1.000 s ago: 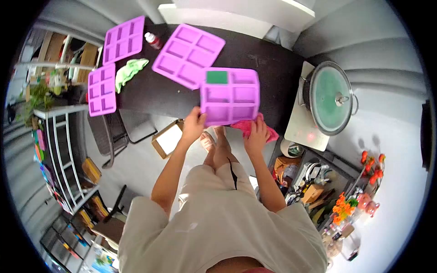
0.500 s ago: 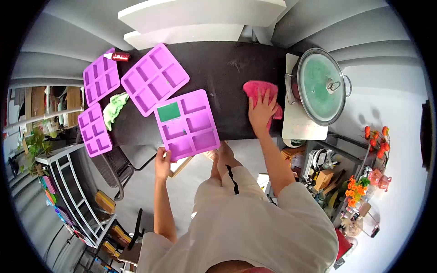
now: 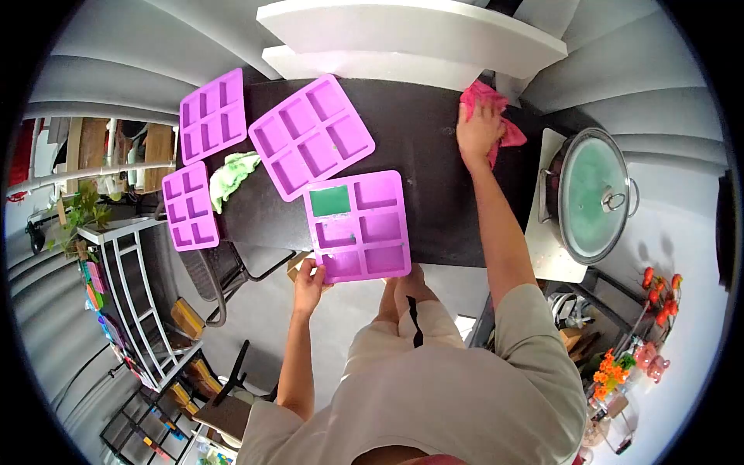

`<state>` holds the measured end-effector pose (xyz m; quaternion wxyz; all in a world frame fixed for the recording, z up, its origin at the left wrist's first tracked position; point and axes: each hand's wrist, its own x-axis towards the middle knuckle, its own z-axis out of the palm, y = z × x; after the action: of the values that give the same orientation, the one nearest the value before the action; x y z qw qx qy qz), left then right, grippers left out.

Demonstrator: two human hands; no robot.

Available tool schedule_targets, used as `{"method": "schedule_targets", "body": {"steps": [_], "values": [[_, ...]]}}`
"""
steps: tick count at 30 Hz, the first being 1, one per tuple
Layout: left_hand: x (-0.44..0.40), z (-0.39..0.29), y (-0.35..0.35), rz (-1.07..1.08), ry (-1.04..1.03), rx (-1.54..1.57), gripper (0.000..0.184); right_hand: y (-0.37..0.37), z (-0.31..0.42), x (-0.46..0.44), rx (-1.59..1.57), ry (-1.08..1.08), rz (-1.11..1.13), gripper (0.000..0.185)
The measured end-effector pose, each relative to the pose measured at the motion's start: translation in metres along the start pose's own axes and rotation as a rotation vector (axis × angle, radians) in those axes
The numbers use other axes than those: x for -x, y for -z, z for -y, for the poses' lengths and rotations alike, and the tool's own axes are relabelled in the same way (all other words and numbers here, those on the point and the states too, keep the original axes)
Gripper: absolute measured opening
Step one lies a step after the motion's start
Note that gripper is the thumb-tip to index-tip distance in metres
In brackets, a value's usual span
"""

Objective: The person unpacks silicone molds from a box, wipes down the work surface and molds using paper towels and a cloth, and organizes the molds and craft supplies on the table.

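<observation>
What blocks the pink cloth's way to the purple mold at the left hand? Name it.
Nothing visible: the right hand rests on the pink cloth, and only dark tabletop shows between that hand and the purple mold at the left hand.

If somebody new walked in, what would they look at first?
Probably the bright purple tray at the near edge of the dark table, with one green-filled compartment and the left hand at its corner. Next, perhaps the pink cloth under the right hand toward the back, or the big pot on the right, with green showing through its lid.
</observation>
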<state>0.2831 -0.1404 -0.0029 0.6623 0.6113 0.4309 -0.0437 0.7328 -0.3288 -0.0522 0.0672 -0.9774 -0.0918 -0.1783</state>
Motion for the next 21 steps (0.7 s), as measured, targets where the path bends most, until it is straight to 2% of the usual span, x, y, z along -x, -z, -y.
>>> {"method": "schedule_targets", "body": {"steps": [3,5,7,9,13,16,21], "values": [[0.002,-0.004,-0.004,-0.026,0.009,-0.002,0.009,0.004,0.014,0.011,-0.052,0.101,0.004,0.047],[0.003,-0.008,-0.008,-0.048,0.019,0.039,0.008,0.019,0.022,0.026,-0.104,0.182,0.135,0.046],[0.002,0.002,-0.008,-0.033,-0.037,0.100,0.007,0.031,0.033,0.049,-0.189,0.337,0.110,0.046],[0.002,-0.003,-0.010,-0.033,-0.060,0.096,0.007,0.045,0.036,0.069,-0.287,0.428,0.181,0.046],[0.003,-0.001,-0.015,-0.058,-0.116,0.104,0.019,0.075,0.019,0.108,-0.446,0.610,0.343,0.046],[0.006,-0.011,-0.019,-0.016,-0.101,0.106,0.024,0.103,-0.004,0.141,-0.405,0.643,0.455,0.051],[0.000,-0.014,-0.029,0.054,-0.147,0.047,0.023,0.134,-0.049,0.203,-0.325,0.552,0.548,0.058]]}}
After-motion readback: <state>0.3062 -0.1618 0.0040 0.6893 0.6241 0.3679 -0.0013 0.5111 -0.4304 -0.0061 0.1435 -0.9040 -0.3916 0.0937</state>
